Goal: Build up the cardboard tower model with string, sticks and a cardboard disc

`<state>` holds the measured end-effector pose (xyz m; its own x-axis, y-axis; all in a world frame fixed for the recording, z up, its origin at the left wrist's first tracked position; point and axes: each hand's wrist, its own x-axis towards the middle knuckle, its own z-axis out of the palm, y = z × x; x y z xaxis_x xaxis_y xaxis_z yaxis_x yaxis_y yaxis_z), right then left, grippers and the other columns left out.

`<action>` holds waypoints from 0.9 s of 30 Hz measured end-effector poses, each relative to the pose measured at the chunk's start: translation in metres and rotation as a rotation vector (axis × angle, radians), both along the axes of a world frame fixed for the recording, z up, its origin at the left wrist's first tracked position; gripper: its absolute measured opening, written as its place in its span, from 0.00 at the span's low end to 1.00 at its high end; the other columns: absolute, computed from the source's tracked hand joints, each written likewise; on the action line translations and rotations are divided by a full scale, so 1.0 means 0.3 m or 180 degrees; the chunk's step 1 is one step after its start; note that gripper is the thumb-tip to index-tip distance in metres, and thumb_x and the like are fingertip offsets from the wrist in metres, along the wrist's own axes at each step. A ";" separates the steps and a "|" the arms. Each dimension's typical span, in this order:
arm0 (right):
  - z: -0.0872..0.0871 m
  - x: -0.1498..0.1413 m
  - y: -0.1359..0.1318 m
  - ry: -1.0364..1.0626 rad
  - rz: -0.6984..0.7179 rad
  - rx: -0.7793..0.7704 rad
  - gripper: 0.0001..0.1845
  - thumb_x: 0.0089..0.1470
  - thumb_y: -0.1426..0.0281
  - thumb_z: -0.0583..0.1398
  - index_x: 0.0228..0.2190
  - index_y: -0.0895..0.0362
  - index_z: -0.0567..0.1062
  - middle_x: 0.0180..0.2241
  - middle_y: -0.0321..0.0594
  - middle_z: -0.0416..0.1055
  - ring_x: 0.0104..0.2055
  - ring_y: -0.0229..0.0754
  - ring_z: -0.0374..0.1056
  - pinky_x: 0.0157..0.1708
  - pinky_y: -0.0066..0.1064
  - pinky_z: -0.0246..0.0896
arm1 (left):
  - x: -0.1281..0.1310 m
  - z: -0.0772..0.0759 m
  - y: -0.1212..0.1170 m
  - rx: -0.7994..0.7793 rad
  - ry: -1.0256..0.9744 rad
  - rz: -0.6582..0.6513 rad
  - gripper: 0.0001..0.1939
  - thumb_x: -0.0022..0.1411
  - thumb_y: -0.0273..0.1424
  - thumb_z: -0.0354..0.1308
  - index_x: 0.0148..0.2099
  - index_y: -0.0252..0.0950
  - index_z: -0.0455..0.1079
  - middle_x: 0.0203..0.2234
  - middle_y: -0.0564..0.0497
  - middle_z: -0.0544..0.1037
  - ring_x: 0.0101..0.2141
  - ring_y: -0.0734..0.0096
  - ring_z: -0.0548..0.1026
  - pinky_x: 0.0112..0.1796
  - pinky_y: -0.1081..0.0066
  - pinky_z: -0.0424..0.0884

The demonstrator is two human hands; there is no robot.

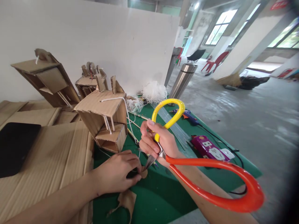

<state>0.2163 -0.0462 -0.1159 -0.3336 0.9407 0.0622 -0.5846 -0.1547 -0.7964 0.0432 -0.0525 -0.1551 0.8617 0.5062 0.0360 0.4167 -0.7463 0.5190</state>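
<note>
Near centre, a cut scrap (130, 199) lies by the left hand (116, 172), pinching a small cardboard piece (144, 173); the right hand (169, 143) grips scissors (210, 162) at it — trimming seems unfinished. Farther left, a cardboard box (99, 102) stands assembled — string (126, 107) trailing.

From here I can read a single white capital "B" on the purple case (198, 143) lying on the green table (163, 199). Up on the pale pillar (254, 34), a red sign (279, 4) carries lettering too blurred to make out. I can read no other words, brands or numbers.
</note>
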 end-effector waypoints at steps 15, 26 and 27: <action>-0.013 -0.012 -0.006 -0.0110 0.0129 0.0195 0.18 0.55 0.56 0.62 0.22 0.56 0.70 0.07 0.21 0.52 0.07 0.27 0.44 0.11 0.24 0.36 | 0.000 -0.005 0.003 0.0097 -0.0081 -0.0055 0.03 0.58 0.24 0.62 0.36 0.35 0.71 0.33 0.51 0.78 0.38 0.64 0.75 0.41 0.68 0.72; -0.032 -0.028 -0.022 -0.0201 0.0358 0.0566 0.16 0.60 0.60 0.59 0.24 0.56 0.68 0.09 0.20 0.51 0.09 0.26 0.43 0.10 0.20 0.39 | -0.010 -0.005 0.000 0.0174 0.0043 -0.0098 0.10 0.62 0.29 0.57 0.47 0.39 0.70 0.43 0.47 0.76 0.43 0.59 0.75 0.43 0.63 0.73; -0.034 -0.029 -0.020 -0.0188 0.0373 0.0565 0.16 0.60 0.60 0.59 0.24 0.56 0.68 0.09 0.20 0.51 0.09 0.26 0.42 0.10 0.20 0.39 | -0.009 0.001 -0.002 0.0168 0.0063 -0.0138 0.10 0.62 0.27 0.57 0.46 0.39 0.70 0.43 0.48 0.76 0.43 0.59 0.75 0.43 0.62 0.73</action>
